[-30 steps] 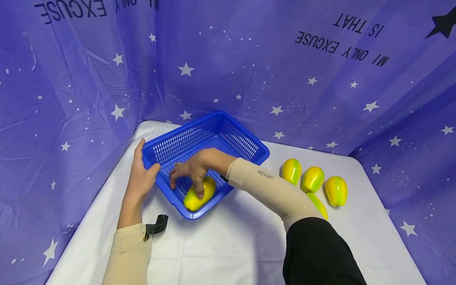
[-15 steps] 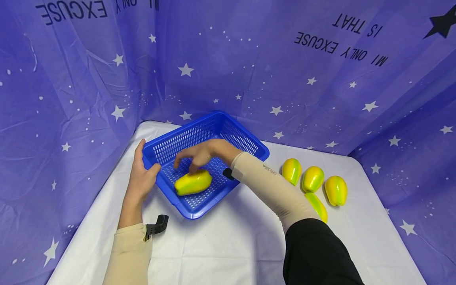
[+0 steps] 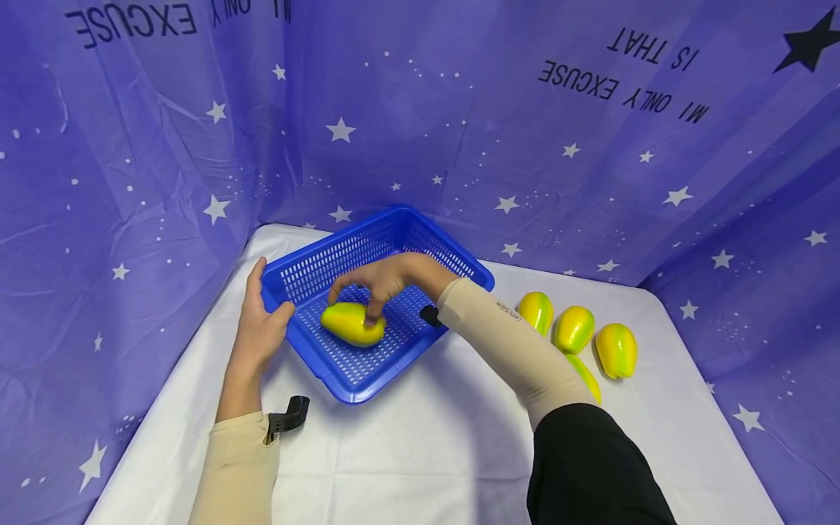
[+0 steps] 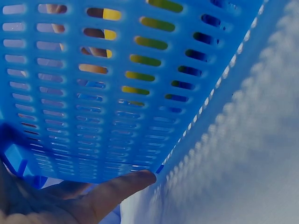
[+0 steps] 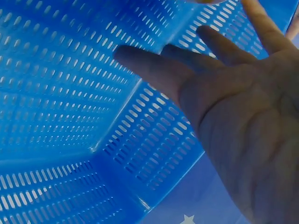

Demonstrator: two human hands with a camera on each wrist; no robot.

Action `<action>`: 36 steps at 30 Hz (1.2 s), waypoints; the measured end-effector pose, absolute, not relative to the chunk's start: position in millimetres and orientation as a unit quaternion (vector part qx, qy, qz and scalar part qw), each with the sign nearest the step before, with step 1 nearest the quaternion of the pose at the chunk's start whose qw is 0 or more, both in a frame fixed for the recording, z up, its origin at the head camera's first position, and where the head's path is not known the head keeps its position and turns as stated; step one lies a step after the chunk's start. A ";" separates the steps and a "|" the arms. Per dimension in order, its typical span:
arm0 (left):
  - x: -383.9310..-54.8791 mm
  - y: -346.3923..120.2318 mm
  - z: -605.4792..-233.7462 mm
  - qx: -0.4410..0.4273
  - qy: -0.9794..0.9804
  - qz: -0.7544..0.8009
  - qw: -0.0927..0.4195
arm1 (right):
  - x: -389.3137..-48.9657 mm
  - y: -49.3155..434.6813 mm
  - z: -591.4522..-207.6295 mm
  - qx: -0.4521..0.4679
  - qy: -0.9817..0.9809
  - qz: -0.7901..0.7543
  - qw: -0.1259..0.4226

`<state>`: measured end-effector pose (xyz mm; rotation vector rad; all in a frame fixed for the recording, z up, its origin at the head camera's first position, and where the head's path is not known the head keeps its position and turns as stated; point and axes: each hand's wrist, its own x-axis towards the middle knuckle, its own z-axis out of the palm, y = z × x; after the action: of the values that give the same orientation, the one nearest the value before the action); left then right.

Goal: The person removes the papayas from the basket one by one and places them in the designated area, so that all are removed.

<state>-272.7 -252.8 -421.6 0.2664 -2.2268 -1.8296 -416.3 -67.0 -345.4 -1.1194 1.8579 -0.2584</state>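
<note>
A yellow-green papaya point(image 3: 344, 326) lies on the floor of the blue plastic basket point(image 3: 308, 373), near its left end. My right hand point(image 3: 383, 281) reaches in from above, its thumb on the papaya's right end and a finger at its far left side. In the right wrist view the right hand point(image 5: 238, 102) is seen inside the basket, against the slotted walls. My left hand point(image 3: 262, 324) grips the basket's left rim, thumb over the edge. The left wrist view shows the left hand's thumb point(image 4: 117, 191) beneath the slotted wall, with yellow patches showing through the slots.
Several more papayas point(image 3: 574, 330) lie on the white tablecloth point(image 3: 394, 459) right of the basket, one partly behind the right sleeve point(image 3: 512, 343). A purple star-patterned curtain point(image 3: 420, 131) hangs close around the table's back and sides.
The papaya has turned and shifted toward the far side of the basket under the right hand. That hand let its fingers lift, then closed them around the fruit. The left hand stays put.
</note>
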 end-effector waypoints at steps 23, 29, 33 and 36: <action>-274.4 -254.5 -420.2 0.099 -0.773 -0.616 0.114 | -408.3 -83.7 -350.4 -0.480 0.739 -0.139 0.451; -273.7 -253.5 -421.3 0.102 -0.771 -0.620 0.108 | -406.2 -86.0 -356.2 -0.476 0.728 -0.144 0.473; -273.2 -253.3 -421.8 0.098 -0.768 -0.624 0.107 | -405.2 -85.6 -356.0 -0.473 0.730 -0.147 0.470; -273.1 -253.4 -422.2 0.095 -0.765 -0.627 0.110 | -403.4 -84.7 -351.6 -0.479 0.730 -0.153 0.464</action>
<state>-273.1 -253.4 -422.2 0.2804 -2.2491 -1.8429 -403.4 -84.7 -351.6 -1.1765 1.7929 -0.3771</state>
